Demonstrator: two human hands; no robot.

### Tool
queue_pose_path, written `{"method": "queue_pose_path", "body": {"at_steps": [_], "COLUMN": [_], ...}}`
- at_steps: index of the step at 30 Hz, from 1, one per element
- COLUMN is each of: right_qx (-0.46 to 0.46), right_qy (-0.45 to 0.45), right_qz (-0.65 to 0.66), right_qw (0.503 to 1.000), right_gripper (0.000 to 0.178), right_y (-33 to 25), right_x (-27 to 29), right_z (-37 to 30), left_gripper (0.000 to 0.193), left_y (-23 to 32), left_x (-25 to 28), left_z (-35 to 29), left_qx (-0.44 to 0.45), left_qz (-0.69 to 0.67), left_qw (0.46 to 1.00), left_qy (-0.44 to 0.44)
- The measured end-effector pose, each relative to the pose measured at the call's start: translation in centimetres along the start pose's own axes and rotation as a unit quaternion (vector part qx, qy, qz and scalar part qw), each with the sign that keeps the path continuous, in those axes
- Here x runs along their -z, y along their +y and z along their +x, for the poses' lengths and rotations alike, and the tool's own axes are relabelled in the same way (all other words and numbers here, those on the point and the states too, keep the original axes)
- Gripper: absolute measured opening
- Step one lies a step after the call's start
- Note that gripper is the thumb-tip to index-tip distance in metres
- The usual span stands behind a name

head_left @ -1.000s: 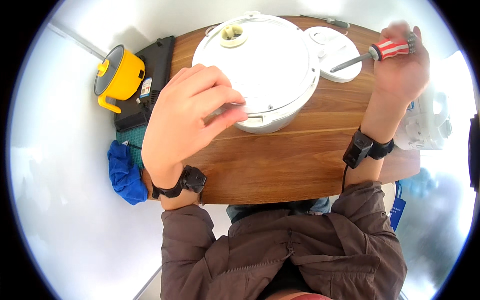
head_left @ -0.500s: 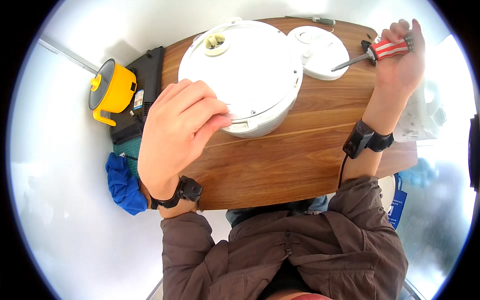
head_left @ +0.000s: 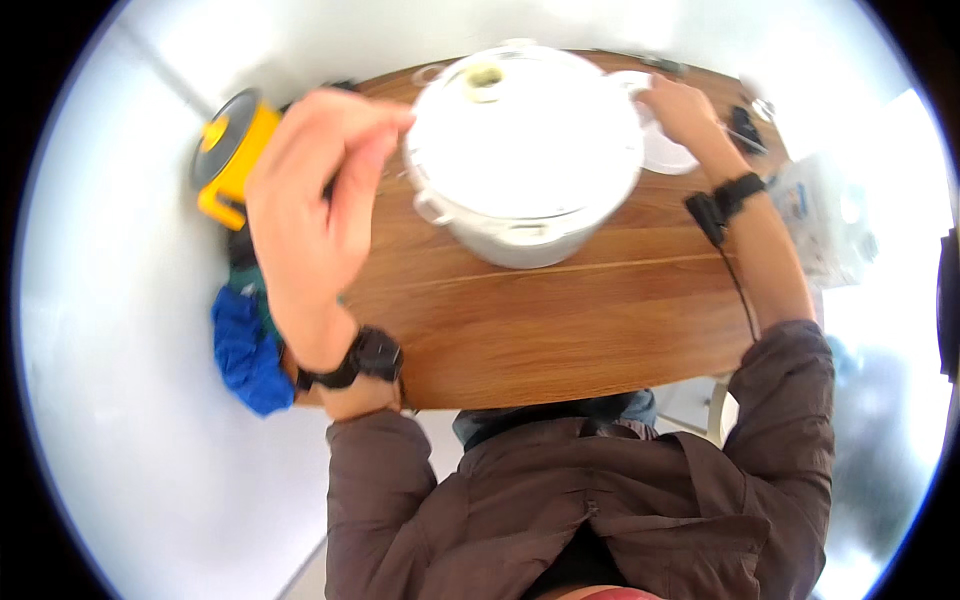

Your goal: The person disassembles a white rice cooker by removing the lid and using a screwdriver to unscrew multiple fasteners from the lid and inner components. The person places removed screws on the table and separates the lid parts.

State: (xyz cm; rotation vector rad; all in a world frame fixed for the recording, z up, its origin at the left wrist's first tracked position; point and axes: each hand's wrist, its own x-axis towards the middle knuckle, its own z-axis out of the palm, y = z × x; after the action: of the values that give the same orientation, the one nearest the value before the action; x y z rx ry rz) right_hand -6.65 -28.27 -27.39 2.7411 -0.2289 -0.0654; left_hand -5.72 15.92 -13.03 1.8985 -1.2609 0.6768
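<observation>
Pale walls (head_left: pixel 400 35) back the table's (head_left: pixel 540 350) far edge. Left hand (head_left: pixel 315 190) and right hand (head_left: pixel 682 112), curled, grasp unclear, flank a white pot (head_left: pixel 535 245).

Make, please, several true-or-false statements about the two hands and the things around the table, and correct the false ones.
1. The yellow pot is left of the large white appliance. True.
2. The blue cloth is at the table's right end. False: the blue cloth is at its left end.
3. The right hand is left of the appliance. False: the right hand is right of it.
4. A black device is strapped to each wrist. True.
</observation>
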Motion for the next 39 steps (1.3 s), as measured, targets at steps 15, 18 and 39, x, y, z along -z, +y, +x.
{"method": "queue_pose_path", "body": {"at_steps": [15, 18, 39], "right_qx": [-0.161, -0.297, -0.213], "right_qy": [0.308, 0.303, 0.303], "right_qz": [0.273, 0.484, 0.903], "right_qw": [0.897, 0.765, 0.218], "right_gripper": [0.042, 0.038, 0.04], "right_y": [0.3, 1.3, 3.8], "right_x": [6.5, 6.6, -6.8], "right_z": [-3.0, -4.4, -3.5], "left_gripper": [0.021, 0.02, 0.009], "left_y": [-17.1, -18.4, -20.8], "left_x": [-4.8, -5.5, -7.3], "left_z": [-6.3, -7.1, -9.1], "left_qx": [0.334, 0.334, 0.308], "left_qz": [0.148, 0.141, 0.093], "left_qw": [0.882, 0.883, 0.902], "left_qy": [-0.297, -0.298, -0.289]}}
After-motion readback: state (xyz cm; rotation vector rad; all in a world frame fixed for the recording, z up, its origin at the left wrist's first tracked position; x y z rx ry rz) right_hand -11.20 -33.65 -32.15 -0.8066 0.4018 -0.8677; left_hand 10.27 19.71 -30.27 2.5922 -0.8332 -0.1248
